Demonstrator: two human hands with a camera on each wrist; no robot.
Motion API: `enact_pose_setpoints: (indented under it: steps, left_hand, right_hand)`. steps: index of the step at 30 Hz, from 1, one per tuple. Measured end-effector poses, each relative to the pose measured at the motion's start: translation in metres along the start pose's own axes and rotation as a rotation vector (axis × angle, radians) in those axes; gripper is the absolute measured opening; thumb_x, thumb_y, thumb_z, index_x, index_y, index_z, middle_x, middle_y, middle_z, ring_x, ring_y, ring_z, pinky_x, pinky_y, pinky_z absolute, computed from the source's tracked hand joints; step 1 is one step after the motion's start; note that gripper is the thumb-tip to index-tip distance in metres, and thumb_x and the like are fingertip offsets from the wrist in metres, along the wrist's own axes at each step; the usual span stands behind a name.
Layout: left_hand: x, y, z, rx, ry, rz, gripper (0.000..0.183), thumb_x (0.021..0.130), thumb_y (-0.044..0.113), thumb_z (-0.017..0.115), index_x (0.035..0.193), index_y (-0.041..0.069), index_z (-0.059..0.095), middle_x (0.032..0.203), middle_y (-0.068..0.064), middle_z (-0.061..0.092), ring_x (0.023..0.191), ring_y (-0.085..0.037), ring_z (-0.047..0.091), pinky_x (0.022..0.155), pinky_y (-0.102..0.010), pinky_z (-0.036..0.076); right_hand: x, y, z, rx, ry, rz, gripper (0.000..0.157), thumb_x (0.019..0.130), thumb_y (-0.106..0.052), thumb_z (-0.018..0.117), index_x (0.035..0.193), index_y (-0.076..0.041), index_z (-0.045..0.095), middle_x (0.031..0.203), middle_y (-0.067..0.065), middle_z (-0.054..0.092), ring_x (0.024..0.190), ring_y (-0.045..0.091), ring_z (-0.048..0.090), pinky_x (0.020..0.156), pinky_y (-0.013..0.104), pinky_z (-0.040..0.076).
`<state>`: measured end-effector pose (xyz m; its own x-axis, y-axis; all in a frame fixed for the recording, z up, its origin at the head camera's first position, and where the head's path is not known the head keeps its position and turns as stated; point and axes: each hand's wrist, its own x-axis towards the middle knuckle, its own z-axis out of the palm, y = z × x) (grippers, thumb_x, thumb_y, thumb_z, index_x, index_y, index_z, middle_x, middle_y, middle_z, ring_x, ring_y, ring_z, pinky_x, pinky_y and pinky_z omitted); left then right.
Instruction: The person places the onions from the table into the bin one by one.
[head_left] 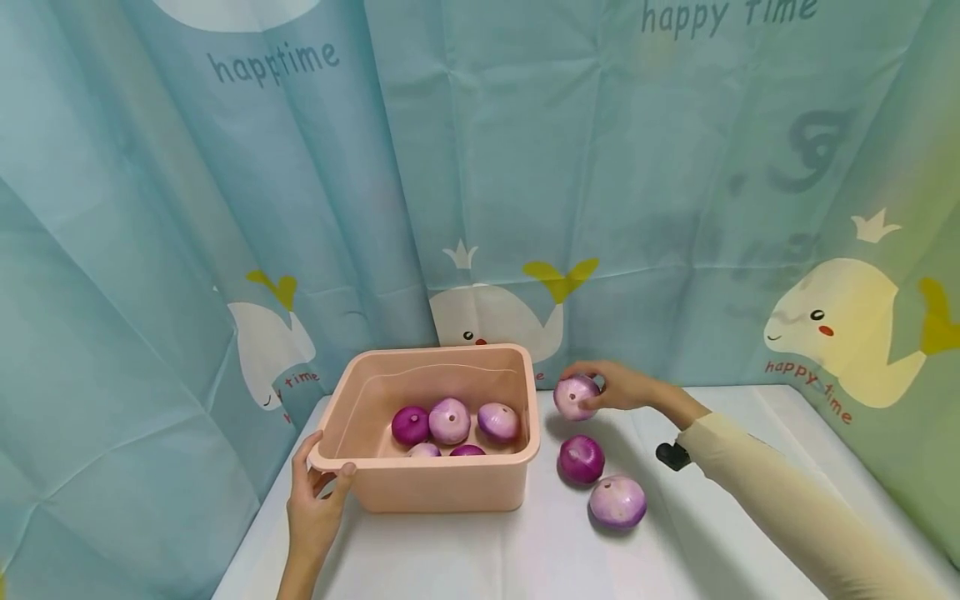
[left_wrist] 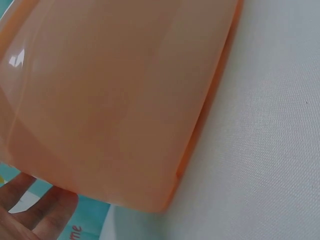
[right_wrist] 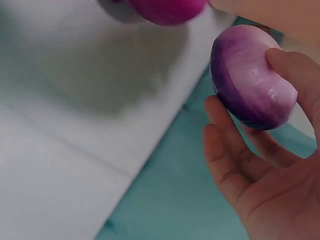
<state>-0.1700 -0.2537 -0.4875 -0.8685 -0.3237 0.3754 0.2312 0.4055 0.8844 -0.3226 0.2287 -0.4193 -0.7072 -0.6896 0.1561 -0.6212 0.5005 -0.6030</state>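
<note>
My right hand [head_left: 618, 386] grips a pale purple onion [head_left: 572, 398] between thumb and fingers, lifted above the table to the right of a pink plastic bin [head_left: 442, 487]. In the right wrist view the same onion [right_wrist: 252, 77] shows its darker purple side. At the bin's front left corner, my left hand [head_left: 317, 500] holds the rim, thumb in front and fingers on the left side. Several onions lie inside the bin, among them a dark purple one [head_left: 410, 426] and a pale one [head_left: 450, 421]; two are partly hidden by the front wall.
A dark purple onion [head_left: 581, 460] and a pale one [head_left: 618, 502] lie on the white table [head_left: 555, 558] right of the bin. A small black object [head_left: 672, 456] shows beside the right sleeve. Behind the table hangs a blue curtain [head_left: 637, 167] with whale prints.
</note>
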Motion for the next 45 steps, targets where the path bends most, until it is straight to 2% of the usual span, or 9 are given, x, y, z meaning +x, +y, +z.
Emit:
enact_pose_setpoints:
  steps: [7,15,25,31,37,45]
  left_hand:
    - [0.0,0.0,-0.001,0.01,-0.001,-0.008,0.069,0.098,0.011,0.07,0.157,0.02,0.036,0.148,-0.021,0.051,0.098,0.007,0.057,0.075,-0.011,0.05]
    - [0.001,0.002,-0.001,0.006,-0.011,-0.024,0.069,0.099,0.013,0.069,0.158,0.021,0.034,0.152,-0.015,0.047,0.101,0.008,0.056,0.076,-0.009,0.049]
    - [0.002,0.001,0.0,0.008,-0.006,-0.017,0.07,0.098,0.012,0.069,0.158,0.022,0.034,0.15,-0.012,0.049,0.101,0.009,0.056,0.077,-0.01,0.049]
    - [0.001,0.001,0.0,0.01,-0.005,-0.022,0.07,0.098,0.013,0.069,0.158,0.022,0.035,0.149,-0.011,0.049,0.1,0.009,0.056,0.077,-0.011,0.049]
    - [0.0,0.002,-0.002,0.002,-0.018,-0.032,0.069,0.099,0.014,0.069,0.158,0.023,0.034,0.149,-0.017,0.05,0.1,0.008,0.056,0.076,-0.009,0.048]
    - [-0.002,0.004,-0.001,0.01,-0.008,-0.035,0.069,0.099,0.014,0.069,0.158,0.022,0.035,0.151,-0.011,0.046,0.1,0.009,0.055,0.076,-0.009,0.048]
  right_hand:
    - [-0.007,-0.015,-0.027,0.01,0.066,-0.022,0.044,0.089,-0.003,0.079,0.129,-0.004,0.064,0.123,0.016,0.064,0.101,0.027,0.058,0.075,0.032,0.057]
    - [-0.013,-0.031,-0.054,0.012,0.131,0.007,0.048,0.088,-0.008,0.082,0.133,-0.009,0.064,0.122,0.014,0.063,0.073,0.016,0.065,0.071,0.029,0.058]
    - [-0.014,-0.051,-0.08,-0.056,0.202,0.03,0.052,0.088,-0.008,0.082,0.137,-0.011,0.062,0.13,0.012,0.062,0.086,0.022,0.067,0.077,0.037,0.06]
    - [-0.014,-0.055,-0.085,-0.078,0.212,0.018,0.053,0.089,-0.01,0.081,0.138,-0.012,0.061,0.131,0.011,0.061,0.089,0.023,0.067,0.078,0.035,0.059]
    - [-0.012,-0.056,-0.084,-0.076,0.216,0.004,0.052,0.09,-0.013,0.081,0.138,-0.012,0.061,0.132,0.011,0.062,0.092,0.022,0.065,0.079,0.034,0.059]
    - [0.008,-0.067,-0.078,-0.077,0.2,0.005,0.052,0.088,-0.015,0.083,0.136,-0.015,0.063,0.127,0.009,0.064,0.084,0.018,0.069,0.076,0.033,0.059]
